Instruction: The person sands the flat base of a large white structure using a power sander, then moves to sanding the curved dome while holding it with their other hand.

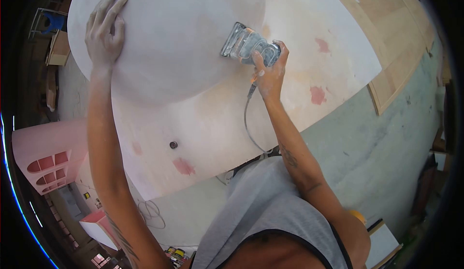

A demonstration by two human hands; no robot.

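The person leans over a big white panel [208, 124] that lies flat, with a rounded raised disc [179, 32] sitting on its far end. The right hand [269, 73] is clamped around the back of a sander [246, 46], fingers wrapped over its grip, and the tool's pad sits flat on the panel right at the disc's edge, near the middle of the board. The sander looks blurred. A cord [246, 121] runs from the tool past the wrist, down across the panel and off its near edge. The left hand [104, 29] lies open, palm down and fingers spread, on the left side of the disc, holding nothing; it is well apart from the sander. Both hands and forearms are coated in pale dust. Pink patches [317, 95] show here and there on the panel, and a small dark knob [173, 145] sits near its near edge. On the concrete floor [377, 143] to the right lies a wooden door [391, 42]; to the left stands a pink cabinet [46, 158] with arched openings.
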